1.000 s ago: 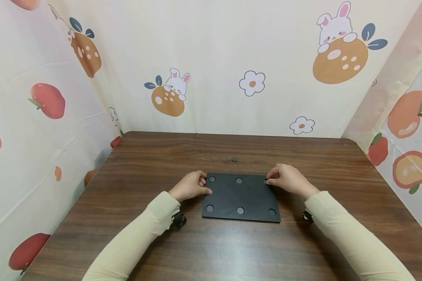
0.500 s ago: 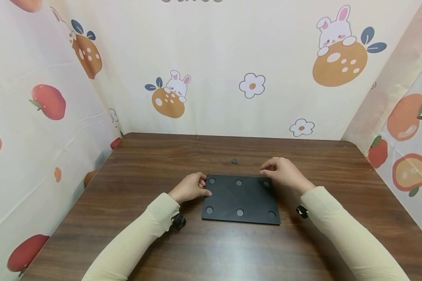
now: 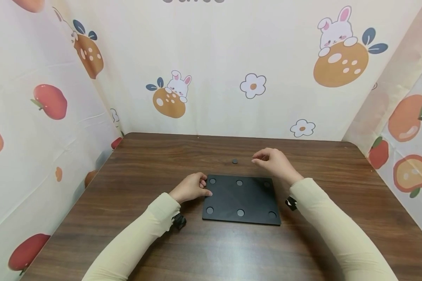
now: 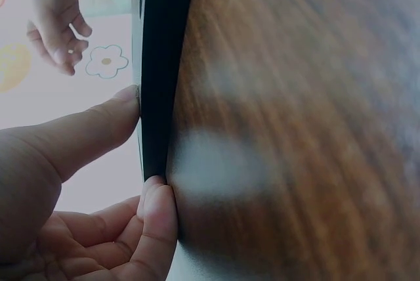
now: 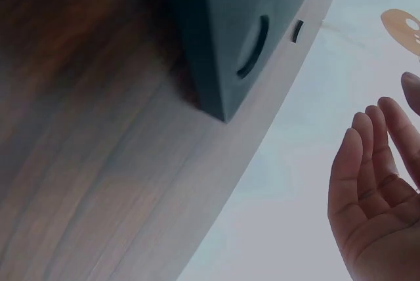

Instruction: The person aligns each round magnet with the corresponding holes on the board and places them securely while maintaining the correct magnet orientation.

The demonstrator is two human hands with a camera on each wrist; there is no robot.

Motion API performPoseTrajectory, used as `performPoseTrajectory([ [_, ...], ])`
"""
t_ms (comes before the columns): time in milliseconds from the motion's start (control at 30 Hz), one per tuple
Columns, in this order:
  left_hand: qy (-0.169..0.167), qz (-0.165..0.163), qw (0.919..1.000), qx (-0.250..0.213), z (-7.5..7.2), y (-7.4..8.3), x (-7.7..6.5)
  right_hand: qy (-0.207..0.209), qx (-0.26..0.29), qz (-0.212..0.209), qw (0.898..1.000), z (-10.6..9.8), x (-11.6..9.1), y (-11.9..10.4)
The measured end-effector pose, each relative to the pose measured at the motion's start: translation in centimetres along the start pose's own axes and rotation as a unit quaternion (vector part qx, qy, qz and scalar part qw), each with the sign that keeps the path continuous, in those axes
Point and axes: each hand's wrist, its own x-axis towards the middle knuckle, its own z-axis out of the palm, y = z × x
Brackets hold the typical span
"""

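Observation:
A flat black rectangular board [image 3: 240,199] with several round recesses lies on the table. My left hand [image 3: 191,188] holds its left edge. In the left wrist view the thumb [image 4: 98,127] presses on the board's face and the curled fingers [image 4: 157,218] touch its edge. My right hand [image 3: 276,164] hovers beyond the board's far right corner with relaxed fingers. In the right wrist view nothing shows between its fingers [image 5: 367,163]. A small dark disc [image 3: 235,161] lies on the table behind the board, just left of the right fingertips. Whether discs sit inside the recesses I cannot tell.
The brown wood-grain table [image 3: 154,156] runs back to a cream curtain [image 3: 214,39] printed with rabbits, fruit and flowers. Printed cloth also hangs at the left and right sides. Each wrist carries a small black camera [image 3: 179,221].
My right hand has left the far right recess and moved back and left toward the small disc, its fingers loosening. The left hand and the board stay in place.

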Motion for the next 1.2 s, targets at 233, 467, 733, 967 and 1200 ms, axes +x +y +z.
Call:
performPoseTrajectory([
  [233, -0.003, -0.001, 1.0, -0.001, -0.1, -0.1, 0.0, -0.002, 0.029, -0.005, 1.0, 0.7, 1.5, -0.5],
  [467, -0.005, 0.001, 1.0, 0.0, -0.1, -0.2, 0.0, -0.006, 0.047, -0.001, 0.999, 1.6, 2.6, -0.7],
  [733, -0.007, -0.006, 0.9999, -0.007, 0.0, -0.2, 0.1, -0.007, 0.059, 0.019, 0.998, 2.5, 4.0, -0.8],
  [967, -0.007, -0.005, 0.9999, -0.006, 0.0, -0.2, 0.0, -0.03, 0.061, 0.025, 0.997, 3.2, 4.9, -1.0],
  [1200, -0.007, 0.0, 1.0, -0.003, 0.1, -0.4, 0.2, -0.041, 0.038, 0.018, 0.998, 3.8, 5.4, -0.8],
])
